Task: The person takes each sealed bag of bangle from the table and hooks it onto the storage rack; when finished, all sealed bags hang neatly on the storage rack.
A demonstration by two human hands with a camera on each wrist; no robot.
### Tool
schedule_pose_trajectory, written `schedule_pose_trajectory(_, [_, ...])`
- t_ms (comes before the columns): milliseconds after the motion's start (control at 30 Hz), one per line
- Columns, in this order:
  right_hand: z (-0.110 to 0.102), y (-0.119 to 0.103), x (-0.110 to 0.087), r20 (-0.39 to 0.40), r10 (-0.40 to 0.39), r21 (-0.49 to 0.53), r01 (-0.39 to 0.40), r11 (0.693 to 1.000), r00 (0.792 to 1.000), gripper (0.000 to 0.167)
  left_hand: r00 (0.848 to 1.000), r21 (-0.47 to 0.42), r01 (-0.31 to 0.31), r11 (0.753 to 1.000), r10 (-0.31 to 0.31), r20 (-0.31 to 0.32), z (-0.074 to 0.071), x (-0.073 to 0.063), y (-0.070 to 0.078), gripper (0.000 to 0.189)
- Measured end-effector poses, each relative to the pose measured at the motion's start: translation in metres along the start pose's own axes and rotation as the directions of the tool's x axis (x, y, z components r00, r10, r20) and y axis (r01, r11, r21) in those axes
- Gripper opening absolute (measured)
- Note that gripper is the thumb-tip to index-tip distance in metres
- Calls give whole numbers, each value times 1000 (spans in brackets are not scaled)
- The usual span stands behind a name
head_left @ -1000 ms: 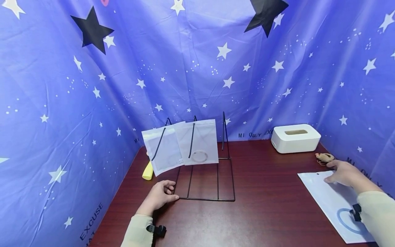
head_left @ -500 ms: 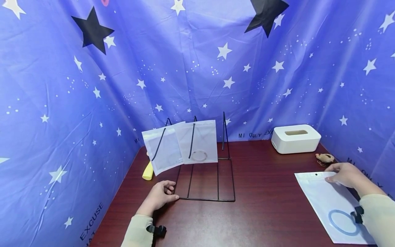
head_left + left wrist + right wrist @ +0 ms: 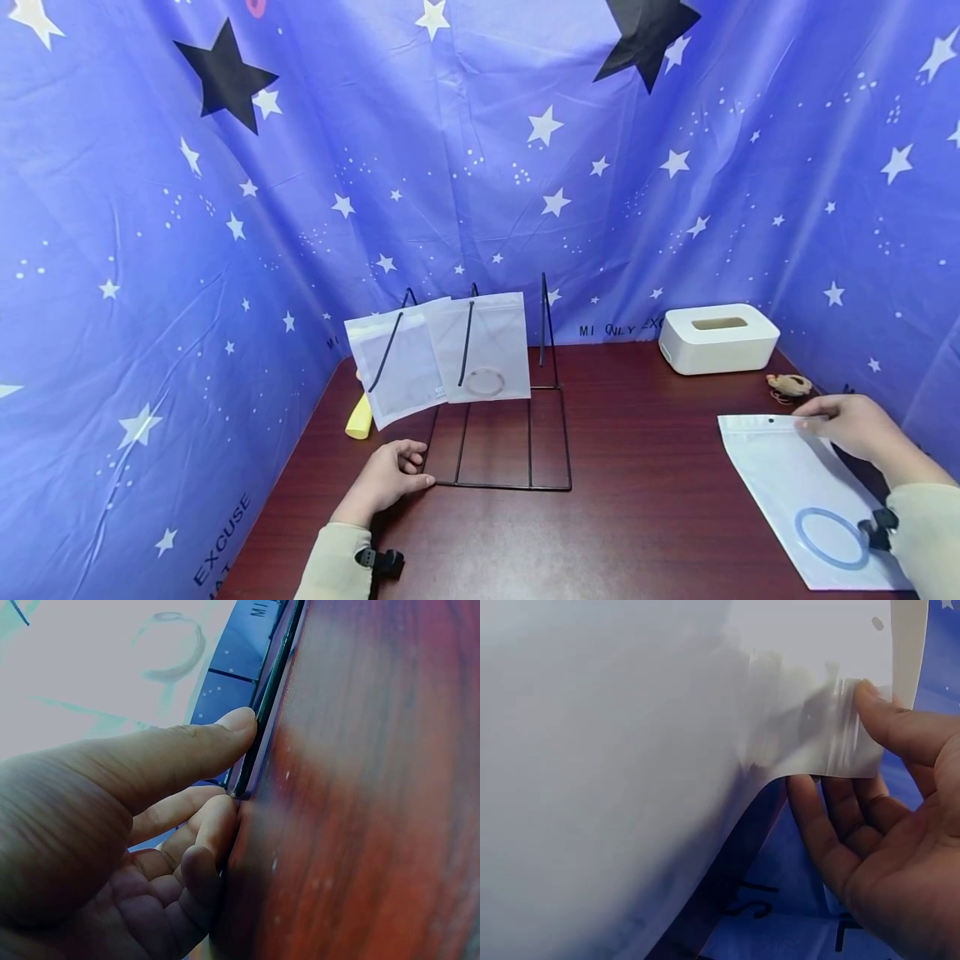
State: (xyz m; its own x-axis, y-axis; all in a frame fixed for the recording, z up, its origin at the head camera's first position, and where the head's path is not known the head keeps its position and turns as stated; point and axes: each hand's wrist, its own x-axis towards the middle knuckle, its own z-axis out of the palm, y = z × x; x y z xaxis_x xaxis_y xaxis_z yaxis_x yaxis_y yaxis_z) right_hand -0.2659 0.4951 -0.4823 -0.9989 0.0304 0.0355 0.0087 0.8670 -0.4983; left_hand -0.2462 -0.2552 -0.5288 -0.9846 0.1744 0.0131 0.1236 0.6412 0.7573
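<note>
My left hand point(image 3: 386, 475) holds the front left corner of a black wire display rack point(image 3: 495, 483), thumb on the wire and fingers curled at it in the left wrist view. Two white zip bags point(image 3: 397, 367) hang from the rack's left and middle hooks, their edges overlapping; the middle one shows a ring shape inside. The rack's right hook point(image 3: 542, 333) carries nothing. At the far right, my right hand point(image 3: 847, 425) pinches the top corner of another white zip bag point(image 3: 787, 483) with a blue ring point(image 3: 831, 537) showing through it. Thumb lies on top, fingers beneath, partly hidden.
A white tissue box point(image 3: 720, 342) stands at the back right, with a small brown object point(image 3: 789, 386) in front of it. Something yellow point(image 3: 360, 417) lies left of the rack. Blue star-patterned cloth point(image 3: 465, 167) encloses the reddish-brown table point(image 3: 622, 500).
The right-hand bag has shifted slightly left, and its blue ring shows more fully. My right hand has come a little away from the brown object. Left hand and rack stay still.
</note>
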Motion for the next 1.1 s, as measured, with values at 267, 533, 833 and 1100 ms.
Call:
schedule_pose_trajectory(267, [6,-4,-8,-142,13,28,-9,1000,990,17,1000,-2,5,1000,-5,-2,0,0,1,55])
schedule_pose_trajectory(533, [6,-20,-13,-157,-17,44,24,999,988,15,1000,-9,8,1000,-8,-4,-1,-1,1,54])
schedule_pose_trajectory(833, [0,-38,-17,-207,-47,43,57,997,977,17,1000,-15,8,1000,-8,-1,0,0,1,53])
schedule_pose_trajectory(1100, [-10,-53,-25,-254,-127,24,138,990,959,16,1000,-13,3,1000,-3,-3,0,0,0,54])
